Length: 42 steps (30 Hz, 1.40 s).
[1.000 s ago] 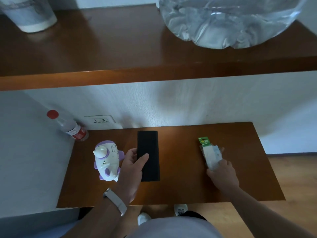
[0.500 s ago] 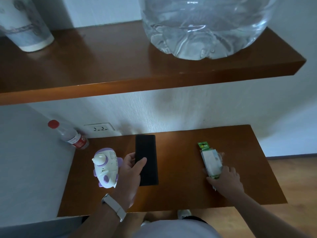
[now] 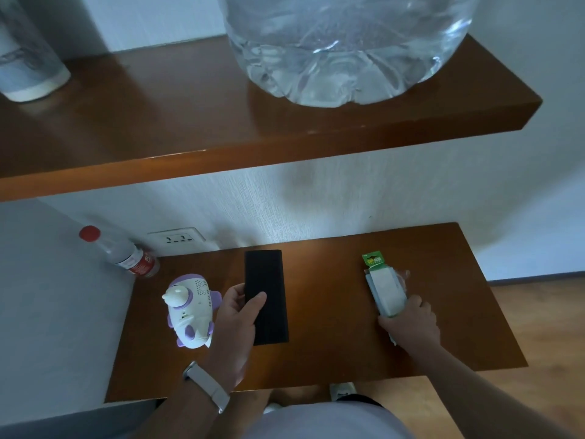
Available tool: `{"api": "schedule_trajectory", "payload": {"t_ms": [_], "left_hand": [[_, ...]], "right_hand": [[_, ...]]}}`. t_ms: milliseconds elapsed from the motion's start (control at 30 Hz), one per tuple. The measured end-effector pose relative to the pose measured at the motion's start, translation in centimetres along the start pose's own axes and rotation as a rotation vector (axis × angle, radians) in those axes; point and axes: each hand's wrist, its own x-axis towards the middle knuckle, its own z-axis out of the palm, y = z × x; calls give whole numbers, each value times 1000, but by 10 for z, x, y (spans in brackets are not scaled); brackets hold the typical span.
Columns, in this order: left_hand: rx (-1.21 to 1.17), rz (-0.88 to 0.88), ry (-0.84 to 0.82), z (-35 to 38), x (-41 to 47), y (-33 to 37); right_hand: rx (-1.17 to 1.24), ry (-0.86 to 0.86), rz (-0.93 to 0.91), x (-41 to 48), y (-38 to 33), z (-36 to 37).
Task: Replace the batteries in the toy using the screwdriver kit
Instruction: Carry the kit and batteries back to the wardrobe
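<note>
A white and purple toy lies on the left of the low wooden table. Beside it lies a flat black case, closed. My left hand grips the case's near left edge, thumb on top and fingers on the side next to the toy. A battery pack with a green header card lies on the right. My right hand is closed over the pack's near end, which it hides.
A small clear bottle with a red cap leans in the back left corner by a wall socket. A wooden shelf overhangs the table, carrying a large water jug and a paper cup.
My right hand has slid toward me along the battery pack and closed on its near end. My left hand stays on the black case. The view has tilted up a little.
</note>
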Motion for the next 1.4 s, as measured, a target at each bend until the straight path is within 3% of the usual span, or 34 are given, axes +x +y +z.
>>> {"api": "schedule_trajectory", "payload": {"t_ms": [400, 800, 1400], "left_hand": [[33, 14, -19, 13, 5, -1], [28, 14, -42, 31, 9, -2], [-114, 77, -272, 80, 13, 14]], "right_hand": [[514, -271, -41, 18, 34, -1], [721, -424, -56, 15, 42, -8], [1117, -316, -155, -28, 34, -84]]}}
